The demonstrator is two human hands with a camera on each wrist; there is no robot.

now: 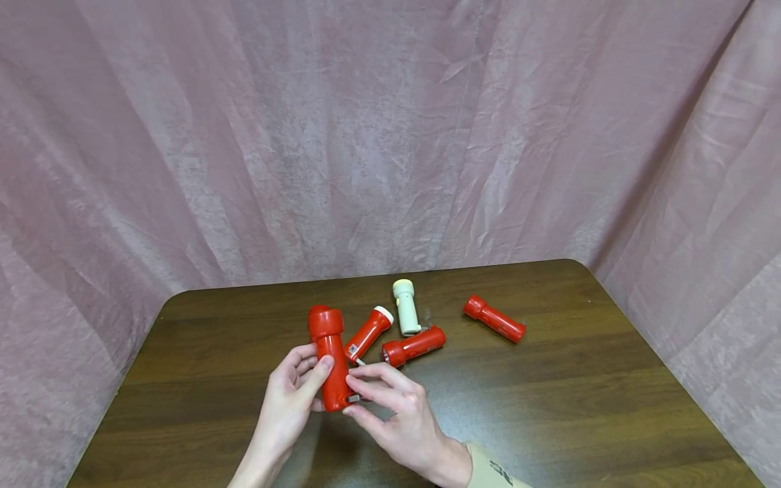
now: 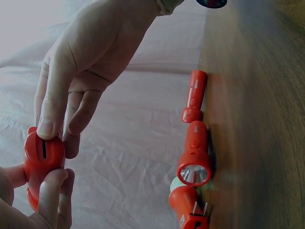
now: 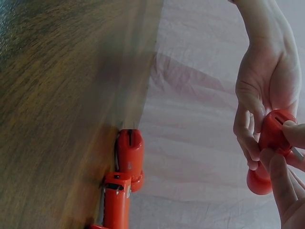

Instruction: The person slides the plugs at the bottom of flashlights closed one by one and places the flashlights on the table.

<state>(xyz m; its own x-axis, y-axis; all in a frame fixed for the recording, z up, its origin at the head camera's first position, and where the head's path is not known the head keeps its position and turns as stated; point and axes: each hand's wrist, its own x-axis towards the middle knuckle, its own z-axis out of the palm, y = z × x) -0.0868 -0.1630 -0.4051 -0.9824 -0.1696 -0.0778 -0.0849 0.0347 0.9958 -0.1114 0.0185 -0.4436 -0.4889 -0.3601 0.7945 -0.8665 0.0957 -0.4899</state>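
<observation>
Pink drapes (image 1: pixel 390 135) hung behind a brown table (image 1: pixel 579 393), where four torches (image 1: pixel 405 312) lay towards the far side. Nearer and left, the left hand (image 1: pixel 291 390) was wrapped round a red torch (image 1: pixel 331 359); the right hand (image 1: pixel 399 417) pinched its near end, thumb and fingertips beside the metal plug (image 1: pixel 354 399). Working that plug seemed the step in hand, the next move calling for a steady left grip.

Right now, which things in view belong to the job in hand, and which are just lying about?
In the job:
held red flashlight, in the left hand
its metal prong, by the right hand

Apparently just lying about on the table:
white-rimmed red flashlight
pale green flashlight
red flashlight in front of it
far-right red flashlight
</observation>
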